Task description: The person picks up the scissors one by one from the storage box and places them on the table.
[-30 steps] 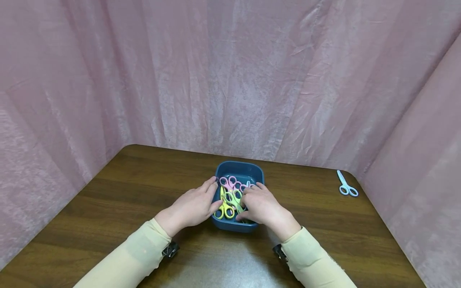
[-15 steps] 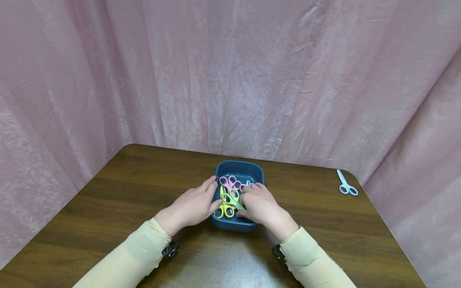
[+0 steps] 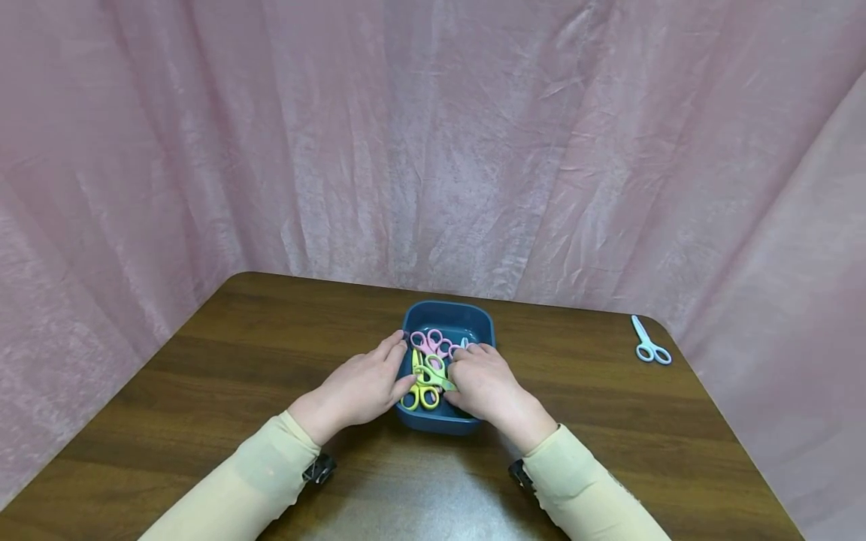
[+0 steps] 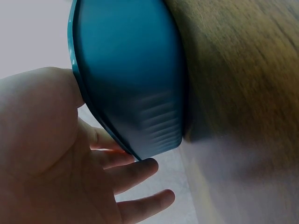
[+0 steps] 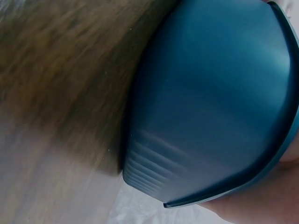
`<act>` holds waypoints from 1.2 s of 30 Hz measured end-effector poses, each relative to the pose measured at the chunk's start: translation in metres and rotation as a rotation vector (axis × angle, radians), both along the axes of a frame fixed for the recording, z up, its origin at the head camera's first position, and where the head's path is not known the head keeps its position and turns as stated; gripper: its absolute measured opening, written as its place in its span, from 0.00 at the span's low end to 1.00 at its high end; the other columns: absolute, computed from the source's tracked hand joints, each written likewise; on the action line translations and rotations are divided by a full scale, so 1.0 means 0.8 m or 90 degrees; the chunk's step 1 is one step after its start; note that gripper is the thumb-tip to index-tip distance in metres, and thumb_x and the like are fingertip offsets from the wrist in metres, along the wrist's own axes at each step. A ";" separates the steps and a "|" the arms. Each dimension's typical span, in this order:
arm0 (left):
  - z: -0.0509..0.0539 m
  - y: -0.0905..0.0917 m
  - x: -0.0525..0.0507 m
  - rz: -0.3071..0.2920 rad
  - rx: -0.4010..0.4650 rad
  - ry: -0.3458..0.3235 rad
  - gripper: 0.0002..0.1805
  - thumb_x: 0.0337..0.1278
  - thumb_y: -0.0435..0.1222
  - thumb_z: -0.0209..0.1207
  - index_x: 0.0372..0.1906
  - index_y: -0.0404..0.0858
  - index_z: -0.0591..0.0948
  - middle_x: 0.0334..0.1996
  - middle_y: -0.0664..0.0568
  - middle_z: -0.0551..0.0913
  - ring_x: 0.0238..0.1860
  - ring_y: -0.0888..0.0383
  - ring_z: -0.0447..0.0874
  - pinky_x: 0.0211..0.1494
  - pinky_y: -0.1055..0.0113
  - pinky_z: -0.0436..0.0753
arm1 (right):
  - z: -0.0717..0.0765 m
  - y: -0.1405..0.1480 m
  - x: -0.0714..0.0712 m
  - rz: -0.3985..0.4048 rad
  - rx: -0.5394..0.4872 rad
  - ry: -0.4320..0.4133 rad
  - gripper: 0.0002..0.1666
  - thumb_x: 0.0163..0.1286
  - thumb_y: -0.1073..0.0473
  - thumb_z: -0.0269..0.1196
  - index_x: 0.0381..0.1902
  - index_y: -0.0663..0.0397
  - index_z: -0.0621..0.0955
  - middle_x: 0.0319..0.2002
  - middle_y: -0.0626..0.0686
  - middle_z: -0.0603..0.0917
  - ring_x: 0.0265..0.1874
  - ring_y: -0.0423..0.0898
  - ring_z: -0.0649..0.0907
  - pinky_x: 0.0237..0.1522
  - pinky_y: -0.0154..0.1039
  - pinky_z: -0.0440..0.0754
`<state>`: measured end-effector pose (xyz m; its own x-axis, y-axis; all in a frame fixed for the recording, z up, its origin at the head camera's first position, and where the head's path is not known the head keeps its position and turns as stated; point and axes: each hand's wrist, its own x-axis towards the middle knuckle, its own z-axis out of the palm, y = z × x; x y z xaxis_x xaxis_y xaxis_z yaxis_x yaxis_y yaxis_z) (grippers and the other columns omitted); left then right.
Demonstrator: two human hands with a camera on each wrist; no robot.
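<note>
only the wrist views show ribs [image 4: 161, 119] on the rounded blue plastic box [image 3: 440, 425]. your left hand [image 3: 361, 387], straight-fingered, touches it; whether your right hand [image 3: 489, 383] grips is unclear. inside, light-green looped scissors [image 3: 439, 380] have turned.

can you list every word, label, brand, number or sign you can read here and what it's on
No text can be read in any of the three views.
Blue bin: no lettering on the outer sides shown, only ridges in the wrist views.
Yellow scissors, green scissors and pink scissors: too small and partly covered to tell.
Light blue scissors on the table: too small to tell.
</note>
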<state>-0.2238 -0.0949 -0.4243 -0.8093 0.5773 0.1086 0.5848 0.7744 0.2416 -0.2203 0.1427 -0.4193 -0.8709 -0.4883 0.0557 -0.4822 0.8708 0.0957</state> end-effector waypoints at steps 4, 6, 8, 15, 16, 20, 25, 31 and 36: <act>0.000 0.000 0.000 -0.003 -0.001 0.004 0.39 0.86 0.52 0.56 0.81 0.25 0.67 0.84 0.31 0.62 0.75 0.35 0.77 0.73 0.39 0.79 | 0.000 -0.002 0.000 0.001 0.007 0.005 0.17 0.70 0.43 0.79 0.35 0.51 0.92 0.40 0.50 0.86 0.44 0.52 0.82 0.68 0.56 0.80; 0.000 0.000 0.000 -0.005 -0.001 0.006 0.39 0.86 0.52 0.56 0.81 0.25 0.67 0.84 0.31 0.62 0.75 0.35 0.77 0.73 0.39 0.80 | 0.001 -0.003 0.001 0.000 0.008 0.006 0.17 0.70 0.43 0.79 0.36 0.51 0.92 0.40 0.51 0.86 0.43 0.52 0.82 0.67 0.56 0.81; 0.000 0.000 0.000 -0.006 0.000 0.008 0.39 0.86 0.52 0.56 0.81 0.25 0.68 0.84 0.30 0.62 0.75 0.35 0.77 0.73 0.39 0.80 | 0.001 -0.004 0.001 -0.002 0.006 0.009 0.17 0.71 0.43 0.79 0.36 0.50 0.92 0.40 0.51 0.87 0.43 0.52 0.82 0.66 0.56 0.82; 0.002 -0.001 0.001 -0.008 0.001 0.016 0.38 0.86 0.51 0.57 0.80 0.24 0.68 0.83 0.29 0.63 0.73 0.34 0.78 0.72 0.39 0.80 | 0.001 -0.006 0.001 -0.005 -0.007 0.028 0.16 0.71 0.44 0.78 0.38 0.50 0.90 0.40 0.51 0.88 0.41 0.52 0.84 0.59 0.54 0.85; 0.002 -0.001 0.001 -0.008 0.000 0.017 0.38 0.86 0.51 0.57 0.80 0.24 0.68 0.83 0.29 0.63 0.73 0.34 0.79 0.72 0.39 0.80 | 0.002 -0.006 0.001 -0.007 -0.010 0.029 0.16 0.71 0.44 0.78 0.38 0.50 0.90 0.39 0.51 0.89 0.40 0.52 0.84 0.57 0.53 0.86; 0.003 -0.002 0.002 -0.010 0.002 0.024 0.37 0.86 0.50 0.57 0.79 0.24 0.69 0.82 0.28 0.64 0.72 0.34 0.80 0.71 0.39 0.81 | 0.002 -0.008 0.002 -0.016 -0.022 0.028 0.16 0.71 0.45 0.78 0.35 0.49 0.88 0.34 0.50 0.88 0.37 0.52 0.84 0.47 0.50 0.86; 0.004 -0.002 0.003 -0.014 0.004 0.019 0.37 0.87 0.49 0.57 0.79 0.24 0.69 0.82 0.29 0.64 0.72 0.34 0.80 0.71 0.38 0.81 | 0.002 -0.009 0.003 -0.035 -0.055 0.034 0.18 0.72 0.44 0.77 0.31 0.48 0.87 0.24 0.47 0.82 0.30 0.50 0.83 0.36 0.48 0.84; 0.005 -0.001 0.003 -0.013 0.005 0.025 0.37 0.86 0.50 0.57 0.79 0.24 0.69 0.82 0.28 0.65 0.70 0.34 0.82 0.70 0.39 0.82 | 0.003 -0.010 0.005 -0.052 -0.098 0.041 0.19 0.73 0.45 0.77 0.28 0.47 0.85 0.22 0.46 0.79 0.25 0.48 0.81 0.28 0.48 0.82; 0.006 -0.001 0.003 -0.009 0.001 0.020 0.37 0.86 0.50 0.57 0.79 0.24 0.69 0.82 0.28 0.65 0.71 0.33 0.81 0.71 0.38 0.81 | 0.005 -0.011 0.005 -0.063 -0.131 0.043 0.20 0.75 0.44 0.75 0.25 0.44 0.83 0.22 0.46 0.80 0.27 0.48 0.83 0.28 0.48 0.82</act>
<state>-0.2214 -0.0953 -0.4198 -0.7973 0.5883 0.1350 0.6030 0.7657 0.2240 -0.2162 0.1336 -0.4153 -0.9048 -0.3735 0.2047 -0.3923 0.9179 -0.0592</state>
